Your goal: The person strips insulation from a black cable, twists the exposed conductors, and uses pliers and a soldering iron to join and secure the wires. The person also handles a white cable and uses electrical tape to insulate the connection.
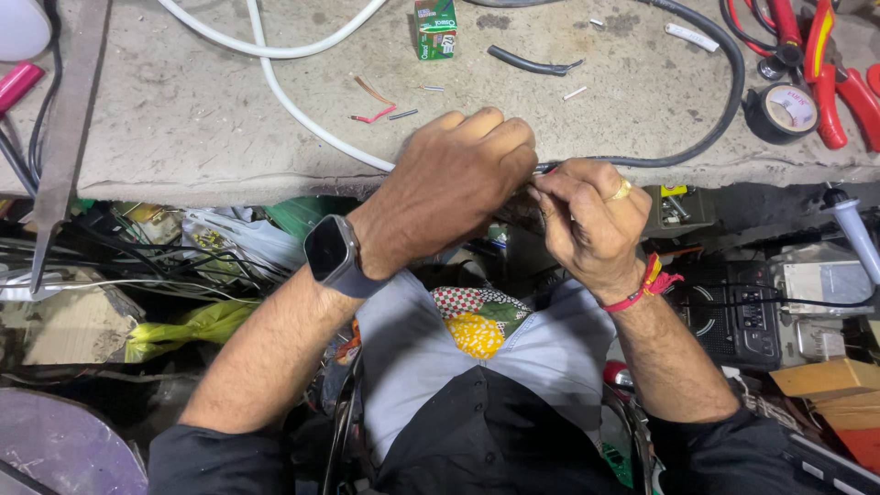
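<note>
Left hand and right hand meet at the bench's front edge, both pinched on a thin wire end between them. Black cable and white cable run across the bench to the hands. Black tape roll and red pliers sit at the far right corner.

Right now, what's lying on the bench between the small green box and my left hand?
In the head view, short wire offcuts, red and orange, plus a small grey piece, lie on the bare bench top between the green box and the left hand.
</note>
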Demonstrator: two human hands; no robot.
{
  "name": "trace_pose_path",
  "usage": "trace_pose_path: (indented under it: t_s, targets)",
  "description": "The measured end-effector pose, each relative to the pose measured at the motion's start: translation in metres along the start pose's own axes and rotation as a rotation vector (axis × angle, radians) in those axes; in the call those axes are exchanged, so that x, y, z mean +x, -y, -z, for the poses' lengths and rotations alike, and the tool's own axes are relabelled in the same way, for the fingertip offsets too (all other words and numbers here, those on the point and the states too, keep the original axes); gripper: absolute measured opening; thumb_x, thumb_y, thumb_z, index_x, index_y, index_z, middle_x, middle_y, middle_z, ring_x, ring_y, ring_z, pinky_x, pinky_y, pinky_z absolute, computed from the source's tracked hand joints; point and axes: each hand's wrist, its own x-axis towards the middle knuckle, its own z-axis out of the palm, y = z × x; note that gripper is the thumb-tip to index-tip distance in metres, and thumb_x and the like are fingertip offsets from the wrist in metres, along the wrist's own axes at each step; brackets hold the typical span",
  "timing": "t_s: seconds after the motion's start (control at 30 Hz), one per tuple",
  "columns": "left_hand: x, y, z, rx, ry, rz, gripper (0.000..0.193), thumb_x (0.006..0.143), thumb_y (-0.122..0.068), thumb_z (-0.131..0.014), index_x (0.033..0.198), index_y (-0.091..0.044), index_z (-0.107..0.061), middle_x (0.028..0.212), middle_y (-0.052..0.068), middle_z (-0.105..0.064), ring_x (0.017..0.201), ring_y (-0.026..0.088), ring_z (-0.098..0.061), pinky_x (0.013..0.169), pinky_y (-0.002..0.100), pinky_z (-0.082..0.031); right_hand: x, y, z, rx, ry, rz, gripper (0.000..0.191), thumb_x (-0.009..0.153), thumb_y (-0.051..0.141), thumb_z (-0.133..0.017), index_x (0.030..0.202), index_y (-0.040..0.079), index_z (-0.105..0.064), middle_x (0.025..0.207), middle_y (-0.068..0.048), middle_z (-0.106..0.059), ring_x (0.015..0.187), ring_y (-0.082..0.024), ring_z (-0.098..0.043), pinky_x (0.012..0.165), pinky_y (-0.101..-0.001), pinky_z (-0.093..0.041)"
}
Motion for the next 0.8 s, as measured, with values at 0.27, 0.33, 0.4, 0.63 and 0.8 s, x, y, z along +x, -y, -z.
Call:
trace_pose_path:
  t_s: [0.27,0.33,0.4,0.63,0.8]
  targets:
    - [0.01,0.013,-0.002,-0.215,0.002,0.017,0.016,0.087,-0.014,-0.072,0.088,-0.005,-0.059,0.091,0.008,-0.057,0.085,0.03,-0.064,0.065,0.044,-0.05,-0.005,-0.01,-0.009,-0.091,-0.035,0.092,0.026,0.088,-0.005,-0.084,0.106,0.001,-0.067,0.093,-0.011,-0.063,0.078,-0.024,-0.066,0.063,-0.0354,-0.049]
    - [0.011,0.012,-0.003,-0.233,0.007,0.049,0.017,0.084,-0.015,-0.072,0.085,-0.004,-0.058,0.09,0.009,-0.058,0.082,0.031,-0.064,0.064,0.045,-0.05,-0.006,-0.013,-0.011,-0.103,-0.022,0.121,0.026,0.089,-0.006,-0.082,0.106,0.001,-0.064,0.095,-0.012,-0.062,0.078,-0.025,-0.065,0.064,-0.0361,-0.05]
    - [0.012,0.011,-0.005,-0.235,-0.005,0.049,0.018,0.085,-0.015,-0.073,0.085,-0.005,-0.058,0.09,0.011,-0.058,0.082,0.034,-0.064,0.065,0.046,-0.05,-0.007,-0.017,-0.011,-0.122,-0.005,0.154,0.026,0.091,-0.006,-0.081,0.106,0.001,-0.061,0.097,-0.013,-0.061,0.078,-0.026,-0.065,0.064,-0.0366,-0.05]
    - [0.019,0.021,-0.006,-0.339,-0.005,0.035,0.016,0.083,-0.014,-0.074,0.083,-0.005,-0.061,0.087,0.012,-0.063,0.079,0.039,-0.065,0.064,0.05,-0.049,-0.012,-0.029,-0.011,-0.179,0.045,0.23,0.028,0.091,-0.003,-0.078,0.111,0.002,-0.058,0.097,-0.013,-0.06,0.077,-0.027,-0.062,0.062,-0.038,-0.049]
    - [0.027,0.027,-0.009,-0.409,0.079,0.161,0.018,0.079,-0.019,-0.079,0.074,-0.007,-0.066,0.08,0.011,-0.069,0.079,0.038,-0.067,0.064,0.05,-0.05,-0.014,-0.031,-0.015,-0.158,-0.017,0.238,0.03,0.092,-0.005,-0.079,0.112,0.003,-0.058,0.096,-0.012,-0.06,0.078,-0.026,-0.062,0.063,-0.0378,-0.05]
